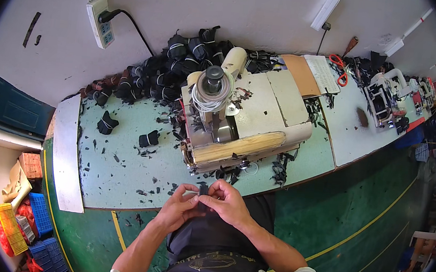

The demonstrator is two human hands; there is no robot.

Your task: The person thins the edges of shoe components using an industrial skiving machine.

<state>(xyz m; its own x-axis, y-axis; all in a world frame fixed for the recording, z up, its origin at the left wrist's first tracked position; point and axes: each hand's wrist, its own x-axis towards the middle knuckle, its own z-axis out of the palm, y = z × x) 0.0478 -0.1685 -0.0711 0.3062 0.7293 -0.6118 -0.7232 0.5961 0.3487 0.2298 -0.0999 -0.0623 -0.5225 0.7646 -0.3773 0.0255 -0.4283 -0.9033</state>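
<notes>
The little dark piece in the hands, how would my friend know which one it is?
Find the big cream machine on the pale green table. Just below it in the picture, the left hand and right hand come together. The small dark piece is pinched between them; the dark scraps nearby just lie loose on the table.

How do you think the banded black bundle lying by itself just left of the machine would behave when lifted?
The bundle probably lifts as one piece, since a pale band circles it. Its blocky shape looks unlikely to roll.
</notes>
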